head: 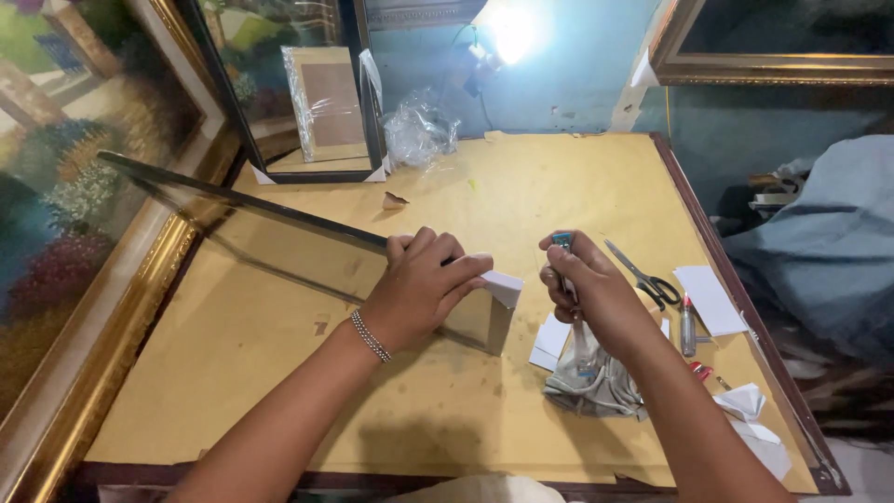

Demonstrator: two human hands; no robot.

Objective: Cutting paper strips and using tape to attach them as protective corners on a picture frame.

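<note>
My left hand (424, 284) grips the near corner of a clear glass pane (279, 247) that stands on edge on the yellow table (521, 186). A white cardboard corner protector (503, 287) covers that corner of the pane. My right hand (591, 289) is closed around a small blue-tipped tool (562, 242), held upright just right of the corner. Under my right wrist lies a crumpled grey cloth (591, 382).
Scissors (643, 278), a red-capped pen (687, 326) and white paper pieces (712, 298) lie at the table's right. A gold-framed painting (84, 186) leans at the left. A dark frame (307, 93) and a plastic bag (419, 130) stand at the back.
</note>
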